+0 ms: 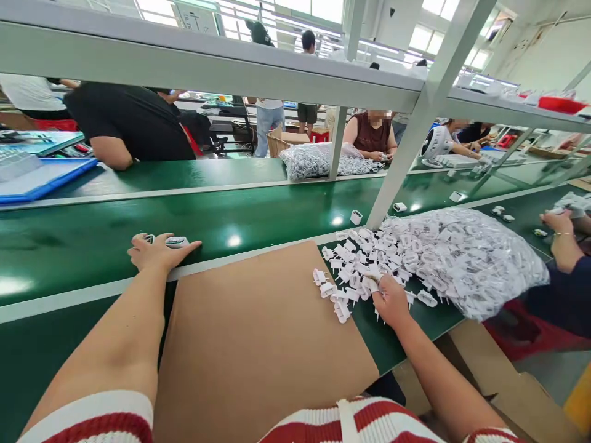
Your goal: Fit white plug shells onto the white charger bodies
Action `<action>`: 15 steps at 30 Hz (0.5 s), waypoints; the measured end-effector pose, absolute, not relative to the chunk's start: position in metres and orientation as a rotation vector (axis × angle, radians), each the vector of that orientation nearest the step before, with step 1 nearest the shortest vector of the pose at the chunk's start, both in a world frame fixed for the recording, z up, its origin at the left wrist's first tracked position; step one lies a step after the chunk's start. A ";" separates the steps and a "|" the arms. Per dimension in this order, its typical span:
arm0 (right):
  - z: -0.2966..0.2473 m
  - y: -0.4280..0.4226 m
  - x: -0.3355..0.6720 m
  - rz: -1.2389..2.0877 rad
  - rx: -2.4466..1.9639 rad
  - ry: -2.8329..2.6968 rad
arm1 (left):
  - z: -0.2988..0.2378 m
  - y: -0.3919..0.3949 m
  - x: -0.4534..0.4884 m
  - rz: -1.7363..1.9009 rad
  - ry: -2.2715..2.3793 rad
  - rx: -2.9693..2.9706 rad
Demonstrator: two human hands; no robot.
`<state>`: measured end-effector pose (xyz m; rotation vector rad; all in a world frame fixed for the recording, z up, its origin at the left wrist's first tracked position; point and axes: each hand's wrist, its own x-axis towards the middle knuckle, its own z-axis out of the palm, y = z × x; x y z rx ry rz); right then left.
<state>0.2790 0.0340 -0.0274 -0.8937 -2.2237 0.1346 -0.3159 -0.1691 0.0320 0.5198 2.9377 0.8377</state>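
My left hand (157, 253) reaches out over the green conveyor belt (277, 212). Its fingers and thumb are around two small white plastic housings; one housing (176, 242) lies between thumb and forefinger, the other (149, 239) shows between the farther fingers. On the right, my right hand (391, 301) is at the near side of a heap of small white plastic inserts with pins (351, 255). Its thumb and fingers pinch one white plastic insert (372, 283), partly hidden by the fingers. A brown cardboard sheet (263, 332) lies between my arms.
A clear bag full of white parts (471, 258) spills onto the bench. Loose white housings (356, 217) stand on the belt. A grey metal post (406, 141) rises beside the heap under a shelf. At the right edge, a co-worker's hand (561, 231) holds white parts.
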 end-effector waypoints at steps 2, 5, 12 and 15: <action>-0.029 0.035 0.279 0.135 -0.887 -2.214 | 0.033 -0.162 -0.314 1.002 2.934 0.519; -0.030 0.037 0.279 0.139 -0.870 -2.194 | 0.036 -0.153 -0.309 1.176 2.950 0.506; -0.014 0.031 0.277 0.303 -0.870 -2.118 | 0.041 -0.117 -0.233 1.407 2.835 0.939; 0.001 0.028 0.282 0.323 -0.929 -2.032 | 0.040 -0.111 -0.156 1.412 2.467 1.490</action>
